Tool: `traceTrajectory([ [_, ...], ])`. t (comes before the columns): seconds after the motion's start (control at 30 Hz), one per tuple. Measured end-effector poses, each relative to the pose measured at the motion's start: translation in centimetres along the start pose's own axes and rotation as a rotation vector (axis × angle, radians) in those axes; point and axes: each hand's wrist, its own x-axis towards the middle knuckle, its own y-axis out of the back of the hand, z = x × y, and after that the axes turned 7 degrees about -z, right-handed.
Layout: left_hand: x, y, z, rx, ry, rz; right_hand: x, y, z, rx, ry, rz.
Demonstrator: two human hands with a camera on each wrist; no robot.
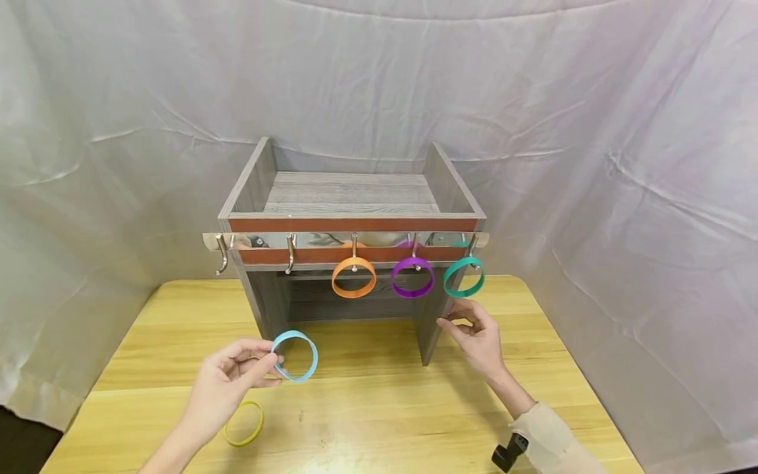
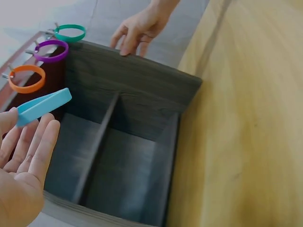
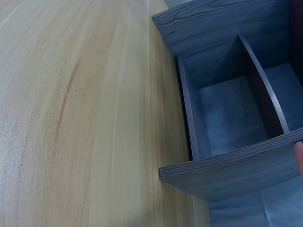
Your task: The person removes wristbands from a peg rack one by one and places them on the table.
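My left hand [image 1: 227, 378] pinches a light blue wristband [image 1: 315, 360] between thumb and fingers, in front of the shelf's left side. In the left wrist view the blue band is seen edge-on, with the other fingers stretched below it. My right hand [image 1: 478, 339] holds the front edge of the right side panel [image 1: 431, 329] of a grey wooden shelf, its fingers bent. An orange wristband [image 1: 353, 295], a purple wristband [image 1: 412, 294] and a green wristband [image 1: 464, 293] hang on metal hooks along the shelf's front. Only a fingertip [image 3: 299, 153] shows in the right wrist view.
The two left hooks, the outer hook [image 1: 222, 255] and the inner hook [image 1: 290, 254], carry no band. A yellow wristband [image 1: 239, 443] lies on the wooden table [image 1: 355, 428] below my left hand. Grey curtains [image 1: 379, 85] surround the table's back and sides.
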Motion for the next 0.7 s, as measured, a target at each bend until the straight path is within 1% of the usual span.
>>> traceTrajectory([
  [0.2, -0.8, -0.7, -1.9, -0.005, 0.1, -0.02, 0.0, 0.0, 0.2, 0.011, 0.012, 0.015],
  [0.43, -1.4, -1.0, -3.6, 0.003, 0.236, -0.039, 0.0, -0.1, 0.3, 0.036, 0.028, 0.031],
  [0.53, -1.7, -1.1, -4.2, 0.007, 0.263, -0.057, 0.0, -0.1, 0.2, 0.02, 0.013, 0.029],
  [0.63, -2.0, -1.0, -4.9, 0.009, 0.273, -0.088, 0.0, 0.1, 0.1, -0.009, -0.01, 0.019],
  [0.7, -2.3, -0.9, -5.5, 0.0, 0.299, -0.097, 0.0, 0.1, 0.1, -0.021, -0.023, 0.011],
])
